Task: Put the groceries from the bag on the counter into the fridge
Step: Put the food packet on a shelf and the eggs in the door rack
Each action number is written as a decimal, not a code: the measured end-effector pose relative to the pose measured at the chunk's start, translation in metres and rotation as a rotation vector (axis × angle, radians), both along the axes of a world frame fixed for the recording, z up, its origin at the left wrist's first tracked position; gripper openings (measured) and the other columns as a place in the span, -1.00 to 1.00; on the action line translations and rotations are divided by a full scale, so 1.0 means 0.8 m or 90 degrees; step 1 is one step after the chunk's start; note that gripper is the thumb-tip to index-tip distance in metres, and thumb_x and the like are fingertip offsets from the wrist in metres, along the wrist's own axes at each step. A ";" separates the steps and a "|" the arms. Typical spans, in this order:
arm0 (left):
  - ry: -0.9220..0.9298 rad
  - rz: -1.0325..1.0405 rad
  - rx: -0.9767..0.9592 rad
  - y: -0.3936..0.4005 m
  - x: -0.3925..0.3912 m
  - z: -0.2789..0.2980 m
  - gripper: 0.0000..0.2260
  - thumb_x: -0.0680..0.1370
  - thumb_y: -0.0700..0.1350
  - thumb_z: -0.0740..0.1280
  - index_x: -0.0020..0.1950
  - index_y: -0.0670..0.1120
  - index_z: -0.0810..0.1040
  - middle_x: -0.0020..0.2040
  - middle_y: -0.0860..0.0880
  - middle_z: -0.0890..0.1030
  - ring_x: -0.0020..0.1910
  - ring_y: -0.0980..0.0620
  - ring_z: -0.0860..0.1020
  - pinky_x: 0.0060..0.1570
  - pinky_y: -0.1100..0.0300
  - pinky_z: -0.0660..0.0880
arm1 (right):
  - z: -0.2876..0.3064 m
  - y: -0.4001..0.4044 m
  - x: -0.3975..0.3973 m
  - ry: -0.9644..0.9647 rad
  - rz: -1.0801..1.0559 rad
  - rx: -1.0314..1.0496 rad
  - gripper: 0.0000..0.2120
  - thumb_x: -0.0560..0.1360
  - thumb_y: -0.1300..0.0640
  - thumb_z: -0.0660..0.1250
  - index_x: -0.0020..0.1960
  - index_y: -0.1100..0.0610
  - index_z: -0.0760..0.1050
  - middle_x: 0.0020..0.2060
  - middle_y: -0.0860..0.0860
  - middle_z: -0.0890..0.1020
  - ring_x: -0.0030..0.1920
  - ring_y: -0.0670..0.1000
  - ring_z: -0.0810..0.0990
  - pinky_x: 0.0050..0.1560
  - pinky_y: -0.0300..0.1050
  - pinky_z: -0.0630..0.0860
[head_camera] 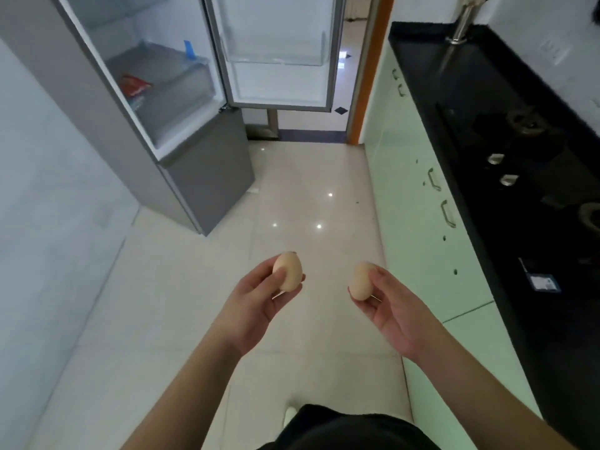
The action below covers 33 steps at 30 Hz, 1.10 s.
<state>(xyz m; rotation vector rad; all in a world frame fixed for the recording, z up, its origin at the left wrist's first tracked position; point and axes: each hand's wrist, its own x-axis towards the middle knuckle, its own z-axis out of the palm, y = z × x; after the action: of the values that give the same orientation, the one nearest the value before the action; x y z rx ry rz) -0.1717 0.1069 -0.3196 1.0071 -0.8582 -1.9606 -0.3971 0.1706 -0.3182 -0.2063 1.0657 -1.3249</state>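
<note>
1 egg (287, 270) is held in the left hand (256, 302), another egg (361, 281) in the right hand (394, 315); a red packet (135, 85), seemingly, lies in the open fridge (181, 92).

Glossy pale floor tiles (292, 196) mirrored ceiling lights between a grey-white wall (42, 196) and mint cabinets (418, 203) under a black counter (480, 102), an orange-framed doorway (367, 76) beyond.

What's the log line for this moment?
left hand: holds egg | right hand: holds second egg | fridge door: open | phase: carrying
</note>
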 end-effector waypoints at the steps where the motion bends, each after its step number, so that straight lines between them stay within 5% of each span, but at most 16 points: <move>1: 0.002 0.019 0.002 -0.006 0.010 0.001 -0.58 0.50 -0.08 0.35 0.34 -0.18 0.53 0.24 -0.18 0.61 0.21 -0.15 0.61 0.13 0.15 0.56 | -0.001 -0.011 0.008 0.000 0.000 0.004 -0.68 0.34 0.10 0.40 0.07 0.17 0.60 -0.03 0.06 0.68 0.05 0.07 0.58 0.04 -0.10 0.62; 14: -0.044 0.113 0.020 -0.102 -0.002 0.002 -0.60 0.46 -0.09 0.36 0.28 -0.16 0.55 0.19 -0.16 0.64 0.17 -0.11 0.63 0.12 0.14 0.58 | -0.014 -0.153 -0.001 -0.035 0.064 0.013 -0.75 0.43 0.16 0.33 0.08 0.20 0.56 -0.06 0.07 0.70 -0.07 0.02 0.65 0.00 -0.09 0.63; 24: -0.069 0.152 0.011 -0.236 -0.069 0.029 -0.59 0.46 -0.11 0.35 0.28 -0.21 0.54 0.13 -0.15 0.67 0.11 -0.08 0.65 0.09 0.16 0.59 | -0.007 -0.306 -0.069 -0.017 0.137 0.001 -0.72 0.52 0.16 0.29 0.20 0.22 0.52 0.07 0.12 0.63 0.04 0.05 0.61 0.11 -0.05 0.59; 33: -0.021 0.219 0.001 -0.332 -0.076 0.042 -0.57 0.47 -0.12 0.35 0.32 -0.19 0.52 0.11 -0.13 0.64 0.14 -0.14 0.63 0.07 0.16 0.59 | 0.011 -0.418 -0.055 -0.008 0.171 -0.020 -0.62 0.40 0.10 0.37 0.18 0.22 0.54 0.13 0.14 0.62 0.08 0.09 0.61 0.10 -0.03 0.59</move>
<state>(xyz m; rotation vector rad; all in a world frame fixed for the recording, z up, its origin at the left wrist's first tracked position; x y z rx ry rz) -0.2327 -0.1590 -0.2859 1.1089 -0.6515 -1.6575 -0.4410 -0.1639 -0.3098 -0.3522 0.9699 -1.1005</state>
